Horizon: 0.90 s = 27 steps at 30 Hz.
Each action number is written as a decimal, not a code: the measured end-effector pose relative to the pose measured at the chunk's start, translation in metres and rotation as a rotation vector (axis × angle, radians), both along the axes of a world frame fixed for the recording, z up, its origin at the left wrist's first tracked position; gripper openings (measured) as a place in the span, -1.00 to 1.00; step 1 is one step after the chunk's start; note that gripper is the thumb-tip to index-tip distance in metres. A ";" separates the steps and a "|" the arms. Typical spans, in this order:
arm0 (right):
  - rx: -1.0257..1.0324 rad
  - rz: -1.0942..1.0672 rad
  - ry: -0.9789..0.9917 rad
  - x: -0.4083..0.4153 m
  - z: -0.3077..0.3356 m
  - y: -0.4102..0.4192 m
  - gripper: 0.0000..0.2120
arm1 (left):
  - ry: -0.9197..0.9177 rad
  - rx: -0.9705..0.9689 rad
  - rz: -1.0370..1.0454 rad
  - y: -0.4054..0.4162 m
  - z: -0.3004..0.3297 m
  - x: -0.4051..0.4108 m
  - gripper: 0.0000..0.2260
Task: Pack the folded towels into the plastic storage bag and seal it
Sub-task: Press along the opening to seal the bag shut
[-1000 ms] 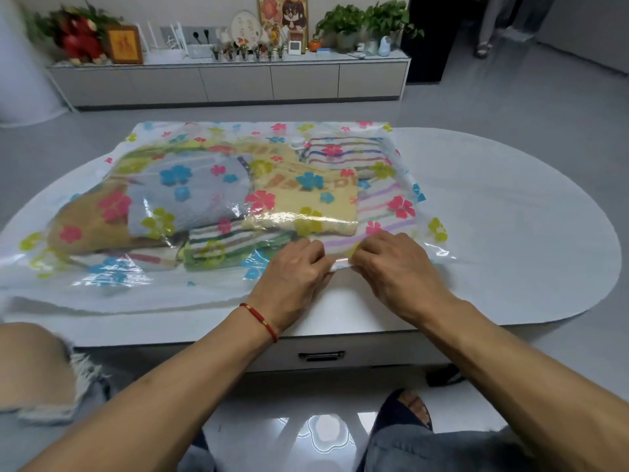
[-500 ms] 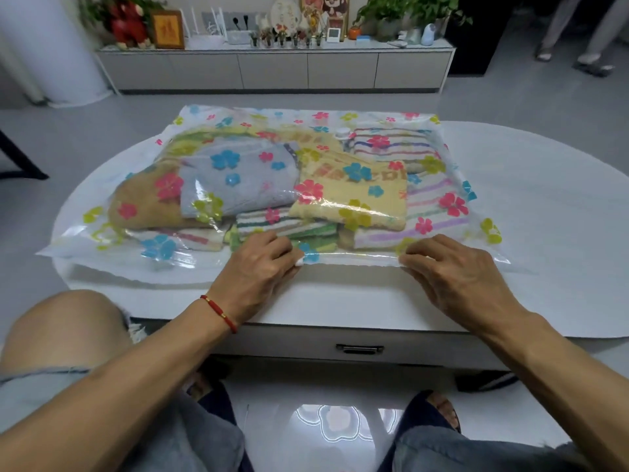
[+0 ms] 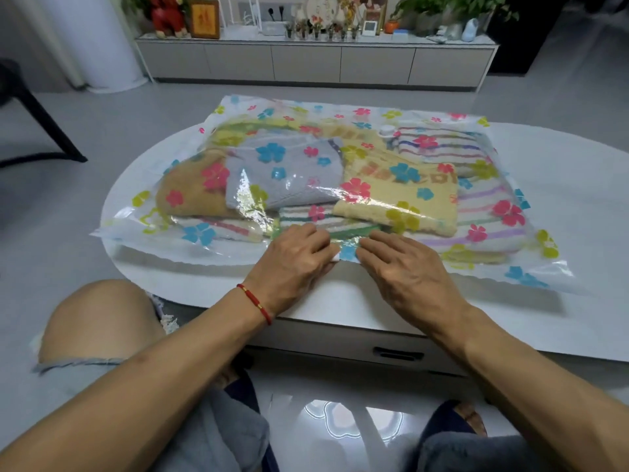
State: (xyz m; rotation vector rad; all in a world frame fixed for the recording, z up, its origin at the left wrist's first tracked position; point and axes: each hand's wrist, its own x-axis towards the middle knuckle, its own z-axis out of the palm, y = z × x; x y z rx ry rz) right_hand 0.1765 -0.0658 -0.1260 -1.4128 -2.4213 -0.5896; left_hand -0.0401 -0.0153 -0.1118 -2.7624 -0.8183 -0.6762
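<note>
Flat on the white tabletop (image 3: 561, 185) the plastic storage bag (image 3: 143, 229) is laid, its long axis running left to right and its open edge turned toward the person. Folded towels (image 3: 282, 175) are seen through the flower-printed film (brown, grey, yellow and striped ones). Near the middle of that near edge the left hand (image 3: 292, 267) is pressed down, fingers curled onto the strip; just beside it the right hand (image 3: 405, 267) is laid flat, fingers extended.
</note>
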 end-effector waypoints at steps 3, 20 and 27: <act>0.003 -0.012 0.020 0.001 -0.011 -0.005 -0.69 | 0.021 -0.014 0.036 0.003 -0.003 -0.033 -0.80; -0.189 -0.151 0.129 -0.148 0.009 0.025 -0.75 | 0.078 0.059 0.213 0.013 0.009 -0.114 -0.78; 0.063 -0.063 0.253 -0.123 -0.022 0.019 -0.82 | 0.107 -0.071 0.337 0.020 0.023 -0.183 -0.83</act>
